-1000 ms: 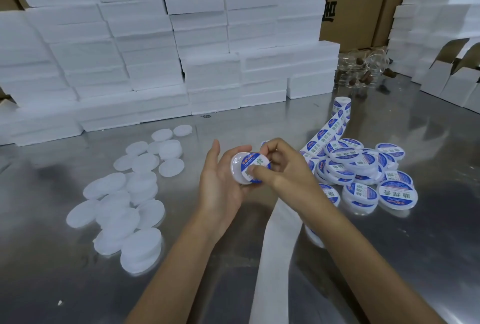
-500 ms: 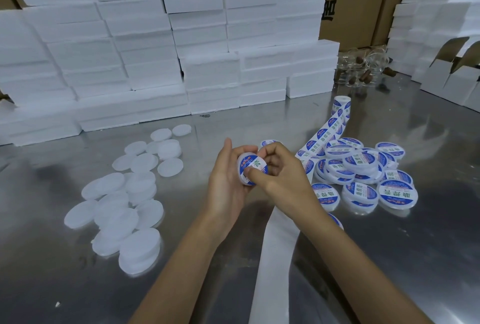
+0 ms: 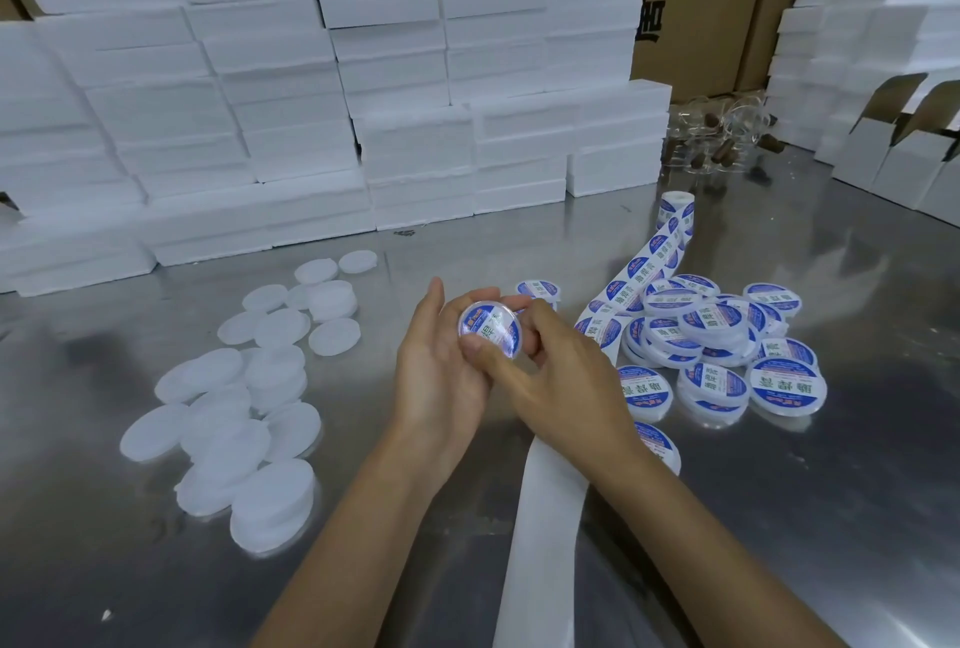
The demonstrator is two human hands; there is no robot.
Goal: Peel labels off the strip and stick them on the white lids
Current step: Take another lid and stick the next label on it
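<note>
Left hand (image 3: 441,377) cradling one white lid (image 3: 489,331), fingers curled behind; right hand (image 3: 550,377) thumbing its blue label flat. Smoothing step, nearly done by the look. Next: onto the labelled pile (image 3: 717,335) at right, then a fresh label off the strip (image 3: 644,258). Bare lids (image 3: 249,387) waiting left on the tabletop (image 3: 779,517); spent backing (image 3: 545,517) trailing underneath the right wrist.

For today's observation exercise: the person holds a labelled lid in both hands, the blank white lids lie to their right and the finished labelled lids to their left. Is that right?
Not quite: the sides are swapped. The head view shows the blank white lids to the person's left and the finished labelled lids to their right. The left hand and right hand do hold a labelled lid.
</note>
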